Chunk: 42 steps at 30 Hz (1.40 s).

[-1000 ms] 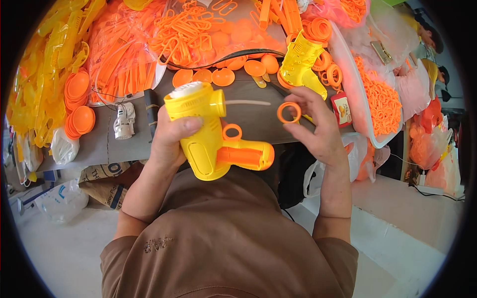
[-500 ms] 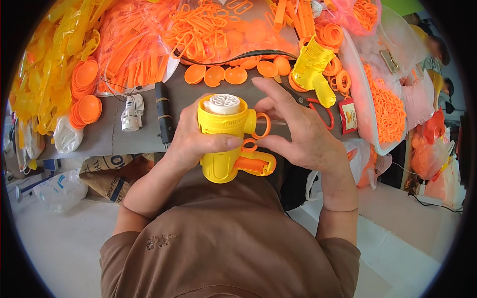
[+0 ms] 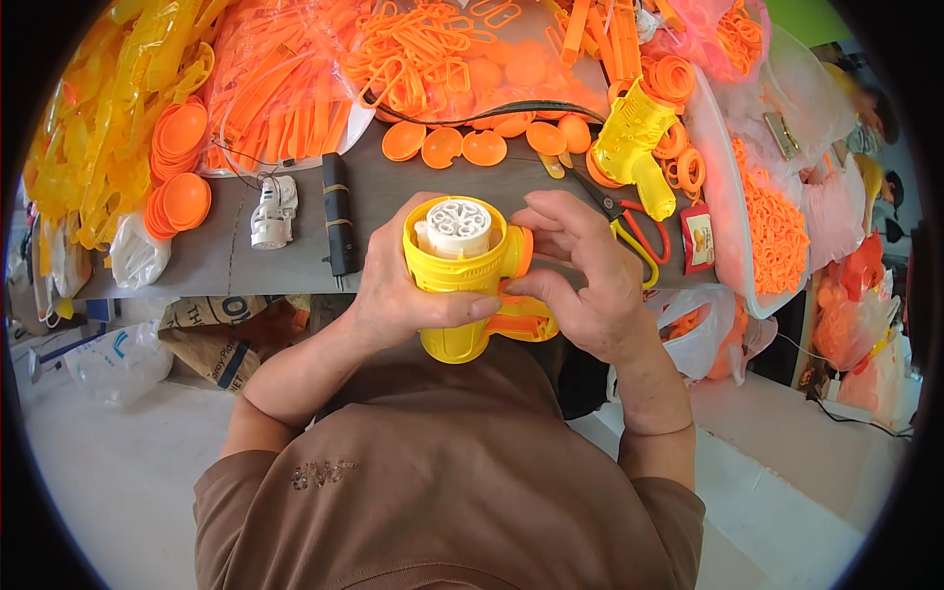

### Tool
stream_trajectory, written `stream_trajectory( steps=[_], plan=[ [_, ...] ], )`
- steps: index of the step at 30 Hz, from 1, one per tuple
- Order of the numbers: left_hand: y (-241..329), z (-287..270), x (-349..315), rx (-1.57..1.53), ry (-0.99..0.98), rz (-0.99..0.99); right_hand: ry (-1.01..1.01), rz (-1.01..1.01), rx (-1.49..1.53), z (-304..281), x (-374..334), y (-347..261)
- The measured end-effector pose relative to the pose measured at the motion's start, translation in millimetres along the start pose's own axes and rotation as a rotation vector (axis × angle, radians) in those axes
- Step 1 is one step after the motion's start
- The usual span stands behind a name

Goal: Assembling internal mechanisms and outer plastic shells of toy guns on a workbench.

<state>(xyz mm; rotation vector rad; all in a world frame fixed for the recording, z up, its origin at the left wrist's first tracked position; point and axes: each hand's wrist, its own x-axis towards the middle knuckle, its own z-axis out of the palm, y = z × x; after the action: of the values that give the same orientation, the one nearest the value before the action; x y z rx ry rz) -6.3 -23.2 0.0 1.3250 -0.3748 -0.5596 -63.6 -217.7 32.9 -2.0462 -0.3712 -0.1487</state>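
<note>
My left hand (image 3: 393,275) is wrapped round a yellow plastic toy-gun body (image 3: 452,339), thumb across its front, its open round end facing up. Inside that end sits a white round insert (image 3: 459,224) with a patterned top. An orange ring (image 3: 525,253) lies against the short side port of the body. My right hand (image 3: 595,270) closes on this ring from the right, fingers curled and thumb below it. Partly behind that thumb, the yellow handle with orange inside (image 3: 526,323) sticks out to the right.
Beyond my hands, the grey table (image 3: 290,177) carries a white motor-like part (image 3: 274,211), a black bar (image 3: 338,216), orange discs (image 3: 442,147), scissors (image 3: 629,226) and a yellow gun-shaped shell (image 3: 634,138). A bin of orange rings (image 3: 772,236) stands right; yellow parts (image 3: 118,128) pile left.
My right fingers have closed in on the side port, and the orange ring now sits against it. The body has shifted slightly right and tilted. The scissors show more fully.
</note>
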Motion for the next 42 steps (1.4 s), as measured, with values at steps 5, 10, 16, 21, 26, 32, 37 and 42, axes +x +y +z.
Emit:
stream_trajectory(
  steps=[5,10,16,21,26,32,37,42],
  plan=[
    [-4,-3,-6,0.026,-0.036,0.039,0.016,-0.176,-0.215,2,-7,6],
    [-2,-3,-19,0.146,-0.120,0.151,-0.146,-0.299,-0.222,6,-15,3],
    [5,-7,-31,0.097,-0.298,0.160,-0.231,-0.418,-0.216,8,-26,-13],
    [10,-16,-12,0.085,-0.223,0.010,-0.201,-0.325,-0.219,9,-11,-1],
    [3,-13,-4,-0.348,-0.092,-0.178,-0.159,-0.181,-0.098,3,8,7],
    [-5,-25,-21,-0.327,-0.046,-0.239,0.366,0.283,-0.297,-71,39,58],
    [-6,-17,-15,-0.331,-0.020,-0.204,0.605,0.089,-1.145,-157,74,136],
    [1,-10,-12,-0.234,-0.056,-0.178,0.365,0.371,-1.535,-162,107,145]
  ],
)
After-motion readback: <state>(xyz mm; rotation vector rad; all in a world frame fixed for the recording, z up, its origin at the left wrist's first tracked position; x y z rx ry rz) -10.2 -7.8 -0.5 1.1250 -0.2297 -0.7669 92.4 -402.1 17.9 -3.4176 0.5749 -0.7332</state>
